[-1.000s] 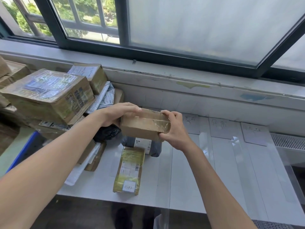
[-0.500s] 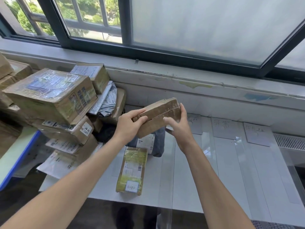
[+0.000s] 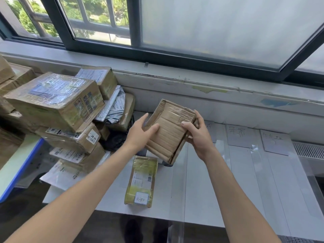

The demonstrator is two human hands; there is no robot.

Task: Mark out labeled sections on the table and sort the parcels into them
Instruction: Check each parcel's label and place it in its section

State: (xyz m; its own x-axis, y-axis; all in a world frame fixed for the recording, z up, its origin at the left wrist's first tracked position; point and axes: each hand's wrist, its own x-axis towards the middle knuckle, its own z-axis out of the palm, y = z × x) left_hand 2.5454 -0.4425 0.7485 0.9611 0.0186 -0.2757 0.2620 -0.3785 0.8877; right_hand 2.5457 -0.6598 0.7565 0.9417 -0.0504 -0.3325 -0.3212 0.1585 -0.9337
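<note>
The left hand (image 3: pixel 141 133) sits at frame centre, its fingers nearly straight along the left edge of a cardboard box (image 3: pixel 169 132) and its thumb laid across the box's front face, so that the edge is held between thumb and fingers. The right hand (image 3: pixel 199 135) grips the opposite side, with its thumb on the front face and its fingers curled round the right edge. The box is held clear of the table (image 3: pixel 210 186), tilted, with its broad taped face turned toward the camera.

Directly below the box, at lower centre, a yellow-taped parcel (image 3: pixel 141 181) lies flat on the table, with a white sticker at its near end. Part of a dark item shows under the lower corner of the box; what it is cannot be told.

To the right of the hands, two paper labels (image 3: pixel 236 135) with handwriting lie at the far edge of the table. Clear tape strips (image 3: pixel 257 165) run from them toward the near edge.

At centre left, a stack of parcels (image 3: pixel 70 139) stands beside the table, with a large carton (image 3: pixel 52 100) on top. Grey mailer bags (image 3: pixel 114 107) lean against the stack. A window (image 3: pixel 210 28) fills the upper frame.
</note>
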